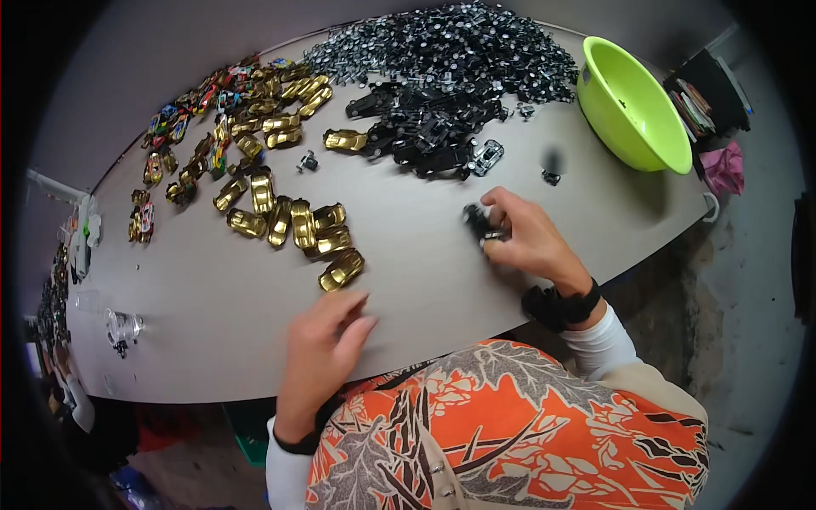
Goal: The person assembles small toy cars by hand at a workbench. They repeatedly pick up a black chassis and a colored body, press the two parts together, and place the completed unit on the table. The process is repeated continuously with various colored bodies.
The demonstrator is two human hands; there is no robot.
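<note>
My right hand (529, 240) is over the table right of the middle, thumb and fingers closed round a small black toy car chassis (478, 221), blurred and partly hidden by the fingers. My left hand (327, 336) is near the table's front edge, fingers bent and thumb apart, with nothing visible between them. Just beyond its fingertips lies a gold toy car (342, 269), the closest of several gold cars (302, 223). Beyond my right hand lie a chrome-and-black car part (486, 157) and a pile of black chassis (429, 127).
A large heap of small silver and black parts (459, 47) covers the back. Multicoloured toy cars (178, 119) lie at the far left. A lime-green basin (633, 106) stands at the right. A small dark part (552, 178) lies before it, a dark blur beside it. A clear cup (125, 324) is at left.
</note>
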